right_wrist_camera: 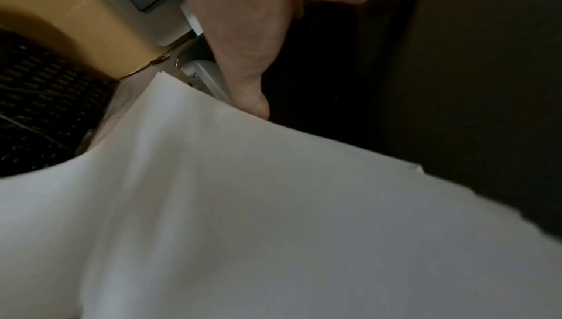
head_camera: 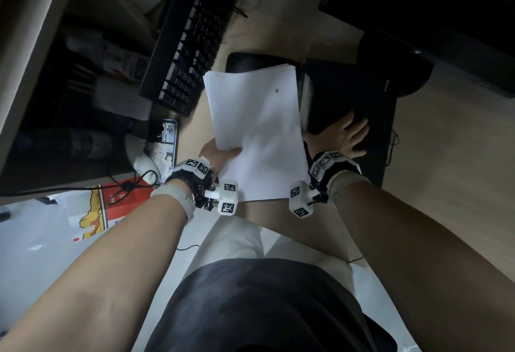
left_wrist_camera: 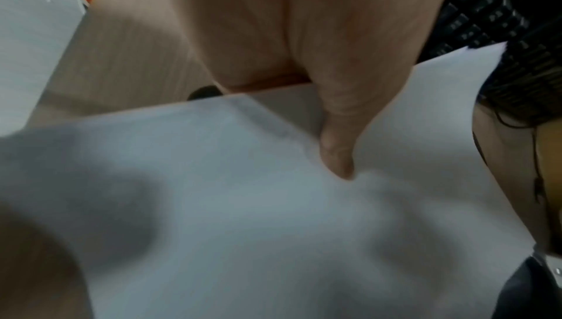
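A stack of white paper point(head_camera: 256, 128) is held tilted above the wooden desk point(head_camera: 446, 156). My left hand point(head_camera: 223, 154) grips its near left edge, the thumb point(left_wrist_camera: 337, 151) pressed on the top sheet point(left_wrist_camera: 273, 216) and the fingers hidden underneath. Just right of the stack lies a flat black printer-like device point(head_camera: 351, 92). On its lid my right hand point(head_camera: 345, 137) rests flat with the fingers spread. In the right wrist view that hand point(right_wrist_camera: 252, 43) lies on the dark lid point(right_wrist_camera: 425, 84) beside the paper's edge point(right_wrist_camera: 243, 204).
A black keyboard point(head_camera: 189, 53) lies left of the paper. A phone point(head_camera: 164, 137) and cables sit at the desk's left edge, beside a dark shelf unit point(head_camera: 69, 87). A monitor base point(head_camera: 395, 67) stands behind the device. Bare wood shows to the right.
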`<state>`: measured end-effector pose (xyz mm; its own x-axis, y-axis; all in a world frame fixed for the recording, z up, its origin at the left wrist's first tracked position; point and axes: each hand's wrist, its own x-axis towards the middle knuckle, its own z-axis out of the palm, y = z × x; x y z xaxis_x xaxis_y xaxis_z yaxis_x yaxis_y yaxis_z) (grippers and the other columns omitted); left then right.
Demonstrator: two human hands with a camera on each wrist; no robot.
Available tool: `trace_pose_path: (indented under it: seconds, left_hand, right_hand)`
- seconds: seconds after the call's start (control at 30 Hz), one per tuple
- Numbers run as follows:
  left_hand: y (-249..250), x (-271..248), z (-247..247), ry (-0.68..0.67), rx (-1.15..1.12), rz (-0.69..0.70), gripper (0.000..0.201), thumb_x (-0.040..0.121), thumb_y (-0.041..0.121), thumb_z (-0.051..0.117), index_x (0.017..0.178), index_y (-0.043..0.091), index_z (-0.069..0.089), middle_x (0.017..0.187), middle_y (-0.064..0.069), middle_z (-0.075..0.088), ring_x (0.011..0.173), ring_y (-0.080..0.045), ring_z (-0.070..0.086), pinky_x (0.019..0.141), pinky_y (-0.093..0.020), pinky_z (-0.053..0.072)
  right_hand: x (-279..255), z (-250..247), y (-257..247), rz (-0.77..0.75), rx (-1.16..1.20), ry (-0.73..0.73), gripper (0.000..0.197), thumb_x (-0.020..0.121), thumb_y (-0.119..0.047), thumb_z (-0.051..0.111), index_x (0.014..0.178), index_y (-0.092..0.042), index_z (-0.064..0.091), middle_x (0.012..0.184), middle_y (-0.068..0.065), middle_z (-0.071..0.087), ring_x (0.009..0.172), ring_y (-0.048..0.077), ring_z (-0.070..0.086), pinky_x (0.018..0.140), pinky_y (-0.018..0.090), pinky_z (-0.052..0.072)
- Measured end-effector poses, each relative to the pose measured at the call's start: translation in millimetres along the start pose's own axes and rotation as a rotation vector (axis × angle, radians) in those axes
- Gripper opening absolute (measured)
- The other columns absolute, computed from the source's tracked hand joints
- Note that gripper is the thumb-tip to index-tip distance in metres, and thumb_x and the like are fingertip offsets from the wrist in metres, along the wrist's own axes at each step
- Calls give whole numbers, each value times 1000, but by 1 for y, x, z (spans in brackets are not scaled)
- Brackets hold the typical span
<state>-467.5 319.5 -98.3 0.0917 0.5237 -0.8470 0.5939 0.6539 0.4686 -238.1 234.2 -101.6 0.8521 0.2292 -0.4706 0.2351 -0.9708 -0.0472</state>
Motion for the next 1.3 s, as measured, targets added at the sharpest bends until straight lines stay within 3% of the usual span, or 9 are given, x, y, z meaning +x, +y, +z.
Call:
trace_pose_path:
  seconds: [0.27, 0.5, 0.67, 0.93, 1.0, 1.07, 1.17, 1.23, 1.3]
  left_hand:
    - [18, -1, -10, 60, 345, 117, 54, 87, 23, 70, 132, 1, 51, 128, -15, 59, 115, -28, 58, 88, -24, 42]
    - [28, -7, -22, 26, 395, 41, 64, 83, 25, 74, 136, 0, 47, 134, -13, 55, 123, -32, 54, 106, -30, 40]
    - [31, -6, -28, -25, 405, 145, 46, 82, 23, 74, 123, 5, 59, 124, -15, 63, 114, -33, 60, 99, -39, 47]
    - [51, -11, -11, -32, 674, 51, 58, 83, 27, 74, 127, -4, 52, 119, -12, 59, 114, -32, 56, 93, -28, 44]
    - [60, -12, -1, 36, 678, -62, 50, 88, 25, 71, 103, -18, 51, 96, -12, 57, 94, -34, 59, 67, -23, 50]
    - [57, -8, -1, -203, 690, -150, 46, 93, 21, 64, 76, -18, 46, 75, -17, 45, 70, -29, 51, 41, -28, 47]
    - [60, 9, -5, -59, 681, -71, 49, 88, 27, 68, 106, -14, 50, 97, -11, 57, 96, -19, 58, 75, -22, 54]
    - [71, 17, 2, -28, 483, -20, 55, 76, 34, 78, 120, 8, 56, 102, 0, 60, 92, -14, 59, 75, -22, 55]
    - [61, 17, -3, -77, 392, 34, 63, 73, 35, 80, 124, 6, 58, 106, -4, 61, 94, -20, 60, 87, -34, 54]
  right_hand:
    - [9, -29, 3, -156, 153, -150, 84, 84, -30, 56, 154, -12, 14, 160, 12, 18, 146, 36, 17, 112, 52, 30]
    - [15, -41, 10, -215, 182, -243, 90, 81, -36, 62, 154, -11, 17, 156, 16, 26, 141, 41, 26, 113, 51, 31]
    - [15, -43, 14, -241, 239, -218, 89, 77, -37, 65, 152, -11, 23, 153, 13, 33, 139, 38, 32, 110, 49, 36]
    - [10, -41, 22, -304, 246, -208, 88, 73, -44, 65, 148, -17, 29, 147, 13, 40, 130, 38, 43, 104, 49, 42]
    - [9, -41, 26, -319, 252, -210, 93, 69, -42, 65, 150, -18, 27, 149, 12, 38, 133, 37, 40, 105, 50, 41]
    - [6, -41, 32, -332, 243, -239, 103, 65, -36, 71, 153, -20, 19, 155, 10, 29, 139, 36, 32, 109, 52, 37]
    - [2, -38, 38, -334, 195, -299, 115, 69, -19, 79, 156, -21, 4, 161, 9, 14, 147, 32, 19, 116, 49, 28]
    - [1, -39, 41, -355, 191, -311, 117, 70, -14, 80, 157, -20, 1, 162, 9, 13, 147, 31, 19, 117, 47, 28]
    - [1, -43, 43, -374, 201, -333, 116, 72, -11, 79, 157, -21, 2, 161, 8, 16, 146, 30, 24, 116, 45, 31]
